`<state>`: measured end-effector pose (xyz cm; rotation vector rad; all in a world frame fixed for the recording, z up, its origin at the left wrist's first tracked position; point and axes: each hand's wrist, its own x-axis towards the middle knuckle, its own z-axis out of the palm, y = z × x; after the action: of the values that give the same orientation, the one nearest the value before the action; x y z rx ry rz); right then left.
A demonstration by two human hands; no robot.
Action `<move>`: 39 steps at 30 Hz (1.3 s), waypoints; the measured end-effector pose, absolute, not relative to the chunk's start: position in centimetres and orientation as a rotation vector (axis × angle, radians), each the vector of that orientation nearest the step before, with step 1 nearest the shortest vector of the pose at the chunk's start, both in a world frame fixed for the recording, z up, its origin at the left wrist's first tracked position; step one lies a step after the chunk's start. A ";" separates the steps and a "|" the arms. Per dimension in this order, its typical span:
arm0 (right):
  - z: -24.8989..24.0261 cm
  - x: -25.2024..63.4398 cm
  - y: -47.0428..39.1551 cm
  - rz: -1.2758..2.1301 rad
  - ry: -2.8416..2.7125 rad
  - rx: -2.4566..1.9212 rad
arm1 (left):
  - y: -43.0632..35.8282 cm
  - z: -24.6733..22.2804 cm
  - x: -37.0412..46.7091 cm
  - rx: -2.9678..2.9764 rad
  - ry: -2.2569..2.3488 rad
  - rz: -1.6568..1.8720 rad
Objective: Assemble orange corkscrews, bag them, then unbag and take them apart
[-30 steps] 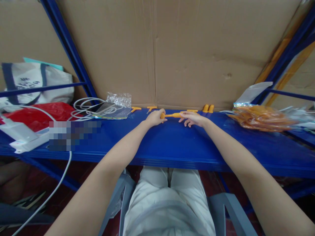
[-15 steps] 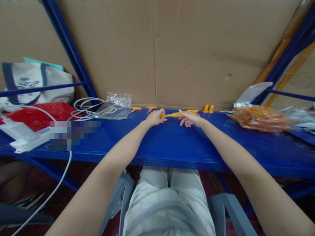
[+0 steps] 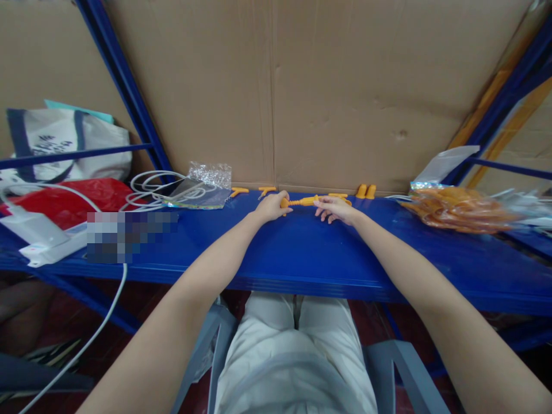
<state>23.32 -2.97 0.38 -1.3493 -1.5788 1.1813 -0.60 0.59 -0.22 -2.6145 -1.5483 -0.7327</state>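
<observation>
orange ribbed tool [image 3: 296, 202] sits between the hands, lying left to right over the desk. left hand [image 3: 271, 207] is closed round its left end. right hand [image 3: 338, 208] is half open, thumb and forefinger at the right part, other fingers loosely curled; can't tell how firm the pinch is.

progress: ribbed part and body look in line, reads as one piece; can't see if it's seated. two t-shaped orange pieces [image 3: 240, 191] [image 3: 267, 190], an orange bar [image 3: 337, 195] and two orange caps [image 3: 366, 192] lie unheld along the far edge.

room: bare blue desk [image 3: 302, 253] on the near side. cardboard wall [image 3: 345, 86] blocks far. clear bag [image 3: 202, 192] limits left, orange plastic bundle [image 3: 466, 210] right.
</observation>
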 end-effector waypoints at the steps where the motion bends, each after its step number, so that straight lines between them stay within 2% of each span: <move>1: 0.4 23.3 -3.0 1.175 -1.580 -1.344 | 0.7 -0.3 -0.6 -2.612 -1.541 -0.731; 7: 0.3 22.6 -3.1 1.041 -1.556 -1.377 | 1.0 -0.6 -0.3 -2.629 -1.466 -0.716; 24: 0.9 21.3 -3.4 1.061 -1.533 -1.587 | 1.4 -0.8 -0.5 -2.686 -1.400 -0.757; 32: 0.8 22.5 -2.9 1.249 -1.528 -1.458 | 1.6 -0.8 -0.7 -2.734 -1.421 -0.816; 39: 0.5 23.4 -3.0 1.220 -1.601 -1.301 | 1.7 -0.8 -0.8 -2.750 -1.405 -0.853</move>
<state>23.38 -3.01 0.46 -1.3010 -1.6011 1.2204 -0.79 1.71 -0.83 -2.7498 -1.4048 -0.8529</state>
